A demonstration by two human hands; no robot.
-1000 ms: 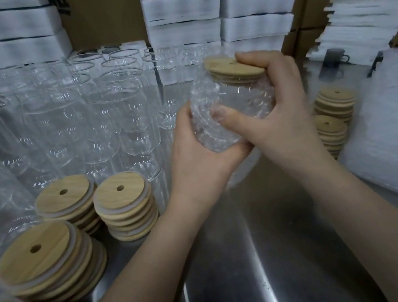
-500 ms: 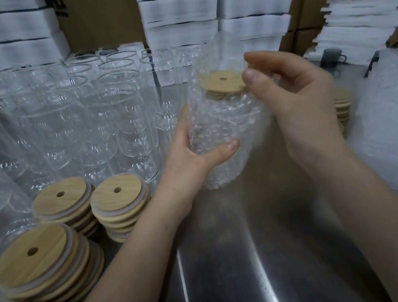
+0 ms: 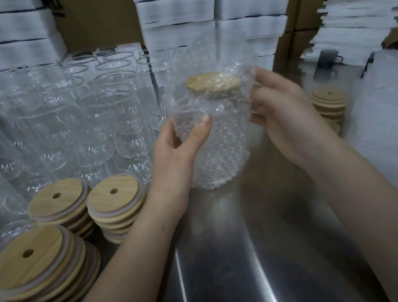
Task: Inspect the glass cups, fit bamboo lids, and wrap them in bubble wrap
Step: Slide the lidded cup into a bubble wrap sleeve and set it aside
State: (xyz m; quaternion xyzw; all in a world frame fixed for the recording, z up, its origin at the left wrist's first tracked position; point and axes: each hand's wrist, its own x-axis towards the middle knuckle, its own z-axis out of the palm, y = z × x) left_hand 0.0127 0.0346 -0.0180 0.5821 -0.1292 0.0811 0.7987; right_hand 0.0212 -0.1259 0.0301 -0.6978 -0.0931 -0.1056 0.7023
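held upright over the table [image 3: 239, 263]: glass cup [image 3: 214, 148] sheathed in bubble wrap [image 3: 245, 70], bamboo lid [image 3: 213, 87] fitted. clamped round its body with the left hand [image 3: 174, 155], pinched at the wrap's loose edge with the right hand [image 3: 284, 114]. seemed fragile and slippery; best gripped mid-body.

Head-worn wide view, forward-down, close over table [image 3: 226, 265]

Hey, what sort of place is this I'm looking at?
Probably a packing bench in a warehouse or small workshop: rows of identical glass cups, stacks of bamboo lids, and cardboard cartons with white packing stacks behind the steel table.
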